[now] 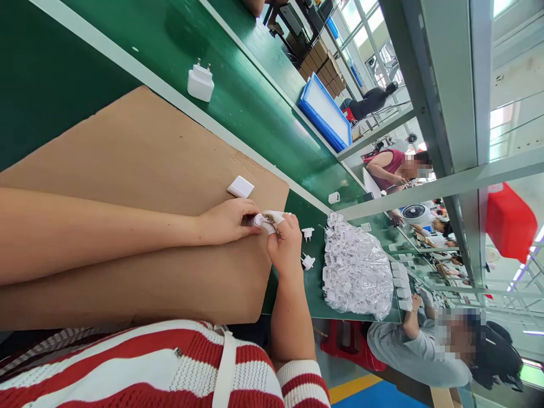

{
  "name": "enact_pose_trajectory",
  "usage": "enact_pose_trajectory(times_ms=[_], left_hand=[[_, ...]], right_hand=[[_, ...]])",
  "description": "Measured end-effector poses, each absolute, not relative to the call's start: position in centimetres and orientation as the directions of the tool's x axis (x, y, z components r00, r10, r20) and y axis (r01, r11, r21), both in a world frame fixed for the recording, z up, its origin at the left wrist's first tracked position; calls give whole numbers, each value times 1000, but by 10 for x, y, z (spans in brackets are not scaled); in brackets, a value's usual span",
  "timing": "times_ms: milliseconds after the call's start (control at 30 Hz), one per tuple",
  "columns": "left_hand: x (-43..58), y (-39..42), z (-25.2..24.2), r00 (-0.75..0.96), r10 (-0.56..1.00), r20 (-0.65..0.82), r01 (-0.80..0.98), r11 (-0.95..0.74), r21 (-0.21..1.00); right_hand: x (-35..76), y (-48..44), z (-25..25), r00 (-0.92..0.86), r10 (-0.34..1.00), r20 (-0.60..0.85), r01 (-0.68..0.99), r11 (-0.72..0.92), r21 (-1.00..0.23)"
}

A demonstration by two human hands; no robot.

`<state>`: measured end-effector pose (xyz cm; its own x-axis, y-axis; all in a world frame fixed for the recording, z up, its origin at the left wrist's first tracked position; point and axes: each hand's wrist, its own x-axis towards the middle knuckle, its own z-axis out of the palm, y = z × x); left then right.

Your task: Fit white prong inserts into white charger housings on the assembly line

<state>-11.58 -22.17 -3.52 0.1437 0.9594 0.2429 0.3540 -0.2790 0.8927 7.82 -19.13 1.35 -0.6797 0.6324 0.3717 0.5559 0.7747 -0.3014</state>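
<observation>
My left hand [225, 222] pinches a small white plug part [258, 220] between thumb and fingertips, above the edge of a brown cardboard sheet [127, 158]. From the other side my right hand [287, 246], with white coverings on some fingers, grips the same part. Fingers hide much of its shape. Just beyond my left hand a white charger body [241, 187] lies on the cardboard. Close to my right hand are a white pin plug piece [307, 233] and another plug piece [307, 262] on the green surface.
A clear plastic bag [357, 269] full of white parts lies at the right, beside rows of white chargers [400, 283]. A charger with pins [200, 82] stands on the green belt [255, 113]. A co-worker in grey [408, 345] sits at the right.
</observation>
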Motion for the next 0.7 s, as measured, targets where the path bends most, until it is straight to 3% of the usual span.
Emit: enact_pose_trajectory(times_ms=[433, 567, 700], left_hand=[[-117, -222, -32, 137, 961, 238, 380, -273, 884], [-117, -222, -31, 173, 954, 246, 384, -295, 875], [-117, -221, -29, 179, 953, 245, 395, -298, 869]], right_hand=[[66, -190, 34, -630, 759, 165, 742, 651, -161], [58, -194, 46, -648, 750, 131, 754, 656, -28], [52, -190, 58, -684, 727, 62, 728, 685, -7]])
